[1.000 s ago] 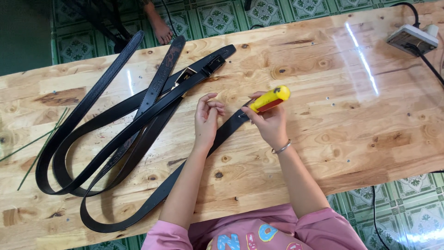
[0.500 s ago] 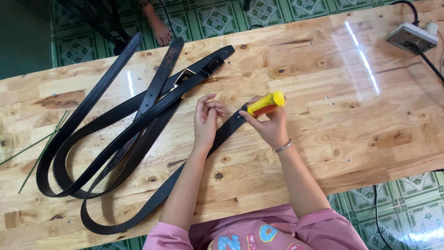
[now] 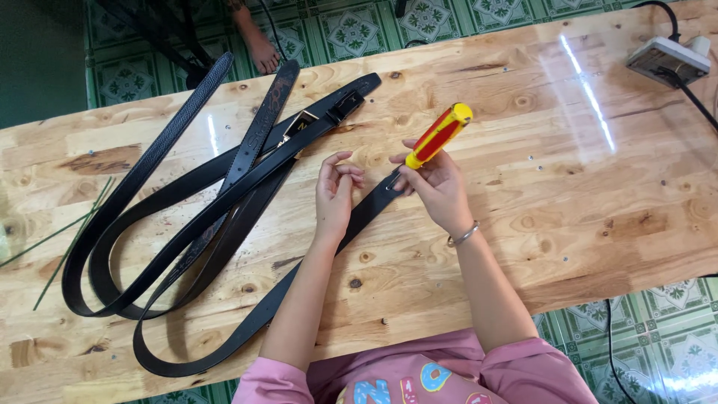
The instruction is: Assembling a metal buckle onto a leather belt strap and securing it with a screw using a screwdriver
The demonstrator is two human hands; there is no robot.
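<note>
Right grip around screwdriver, tip at belt end.

Glossy varnished knotty wood tabletop; smooth black belts, seemingly leather, slightly shiny; yellow-and-red plastic screwdriver handle; thin metal bracelet.

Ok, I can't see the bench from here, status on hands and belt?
Right hand grips yellow-red screwdriver, tip down at belt end. Left hand steadies belt. Other belts piled left, clear of work.
</note>
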